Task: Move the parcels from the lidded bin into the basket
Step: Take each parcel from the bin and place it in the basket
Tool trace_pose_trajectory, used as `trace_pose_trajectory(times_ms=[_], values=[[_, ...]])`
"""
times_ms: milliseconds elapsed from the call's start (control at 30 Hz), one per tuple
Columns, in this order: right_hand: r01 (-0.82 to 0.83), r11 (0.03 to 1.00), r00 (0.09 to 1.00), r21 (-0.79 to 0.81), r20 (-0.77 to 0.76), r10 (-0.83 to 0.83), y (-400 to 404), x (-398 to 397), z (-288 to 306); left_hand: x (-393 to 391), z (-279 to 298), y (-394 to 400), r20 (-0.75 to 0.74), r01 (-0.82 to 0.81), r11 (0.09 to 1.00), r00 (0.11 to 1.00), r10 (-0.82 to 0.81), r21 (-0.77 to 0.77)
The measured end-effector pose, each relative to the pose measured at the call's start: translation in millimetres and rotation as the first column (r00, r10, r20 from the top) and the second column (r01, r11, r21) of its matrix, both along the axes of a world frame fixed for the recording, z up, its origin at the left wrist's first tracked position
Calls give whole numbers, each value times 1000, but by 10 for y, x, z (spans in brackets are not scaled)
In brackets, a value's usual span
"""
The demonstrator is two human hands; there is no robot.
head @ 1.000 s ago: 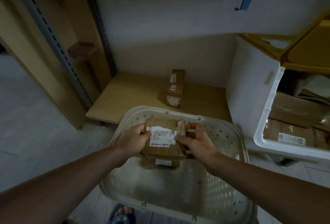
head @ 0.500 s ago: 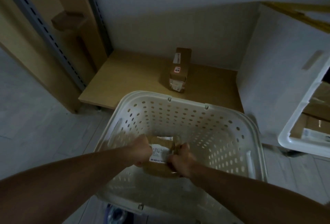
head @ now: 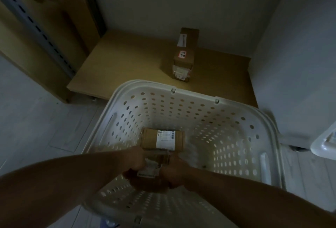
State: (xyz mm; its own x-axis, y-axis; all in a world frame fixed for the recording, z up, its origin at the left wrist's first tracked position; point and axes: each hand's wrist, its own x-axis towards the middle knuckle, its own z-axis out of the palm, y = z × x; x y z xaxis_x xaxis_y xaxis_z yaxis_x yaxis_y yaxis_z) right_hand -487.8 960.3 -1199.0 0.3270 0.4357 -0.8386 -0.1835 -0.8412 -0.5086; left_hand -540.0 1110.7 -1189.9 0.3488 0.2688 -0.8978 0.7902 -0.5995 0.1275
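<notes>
A small parcel [head: 151,166] was held low inside the basket [head: 271,126], gripped by the left hand [head: 135,158] and right hand [head: 172,170], beside a labelled parcel [head: 163,139] (already lying flat). It was best set down gently before release.

A single wide-angle head view looks steeply down and forward from above the white basket [head: 269,124], near enough that its rim fills the lower half of the frame. Both forearms enter from the near edge. Farther off lie a low wooden shelf [head: 127,60] and the wall; the floor [head: 32,109] shows at left. Straight lines bow toward the edges.
</notes>
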Motion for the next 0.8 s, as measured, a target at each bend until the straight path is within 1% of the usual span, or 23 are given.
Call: trace_pose_trajectory(times_ms=[33, 133, 200, 267, 333, 400, 467, 500, 600, 667, 700, 800], values=[[-15, 1000, 1000, -10, -2, 15, 26, -4, -28, 9, -27, 8, 4, 23, 1000, 1000, -23, 1], [-17, 998, 1000, 54, -10, 17, 98, -39, -191, 38, -26, 34, 20, 76, 997, 997, -77, 4], [36, 993, 999, 113, -44, -31, 143, -82, -242, 66, -29, 82, 57, 57, 998, 997, -57, 5], [129, 985, 991, 116, -49, -124, 192, -140, -382, 77, -47, 131, 88, 18, 1000, 996, -16, -18], [192, 972, 981, 137, 0, -194, 221, -168, -617, 91, -90, 157, 111, -7, 999, 994, 10, -31], [259, 961, 966, 97, -22, -258, 210, -163, -869, 97, -163, 168, 134, -15, 1000, 991, 15, -3], [274, 960, 962, 65, -25, -273, 205, -156, -1059, 101, -223, 165, 138, -9, 999, 990, 4, 40], [279, 958, 960, 70, -8, -279, 216, -157, -1131, 109, -250, 164, 139, -12, 998, 990, 4, 55], [337, 935, 933, 113, 91, -347, 225, -215, -1741, 161, -298, 161, 150, -16, 998, 989, 6, 68], [359, 922, 923, 147, 89, -373, 230, -268, -2087, 197, -336, 177, 139, -1, 998, 990, -9, 69], [355, 921, 927, 162, 62, -369, 226, -276, -2093, 205, -360, 192, 134, 7, 998, 991, -15, 62], [315, 927, 947, 204, -3, -321, 239, -201, -1395, 235, -393, 216, 135, 21, 999, 990, -26, 38]])
